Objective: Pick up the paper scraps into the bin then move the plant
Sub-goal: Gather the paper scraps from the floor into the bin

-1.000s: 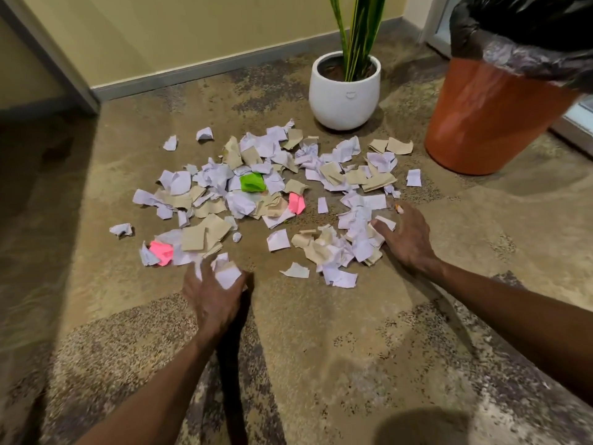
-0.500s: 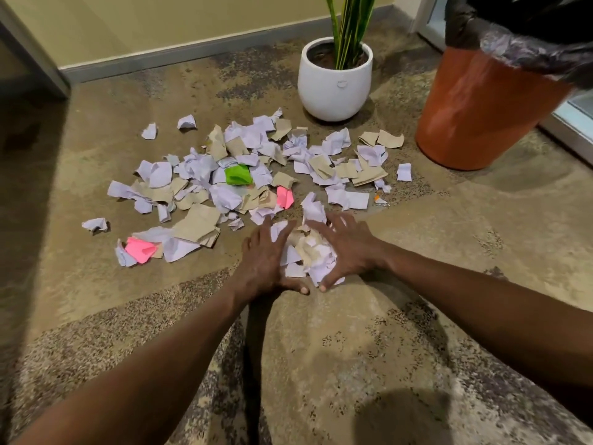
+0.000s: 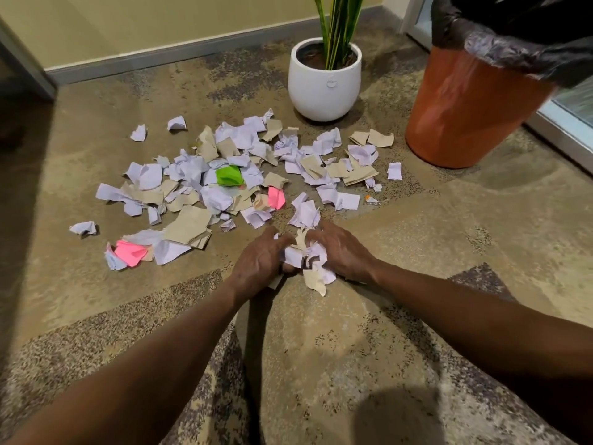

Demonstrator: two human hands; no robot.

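Several white, tan, pink and green paper scraps [image 3: 224, 181] lie spread over the carpet. My left hand [image 3: 258, 263] and my right hand [image 3: 341, 250] squeeze a bunch of scraps [image 3: 308, 256] between them at the near edge of the pile, fingers curled round the paper. A tan piece hangs below the bunch. The plant [image 3: 337, 27] stands in a white pot [image 3: 324, 83] at the back. To its right is the orange bin [image 3: 465, 110] lined with a black bag [image 3: 526, 36].
A wall with a grey skirting board [image 3: 179, 54] runs along the back. A glass door frame [image 3: 564, 130] sits behind the bin at the right. Patterned carpet [image 3: 337, 348] lies bare around my arms.
My hands swept in from either side of the near scraps, met in the middle and now clutch a gathered bunch together.
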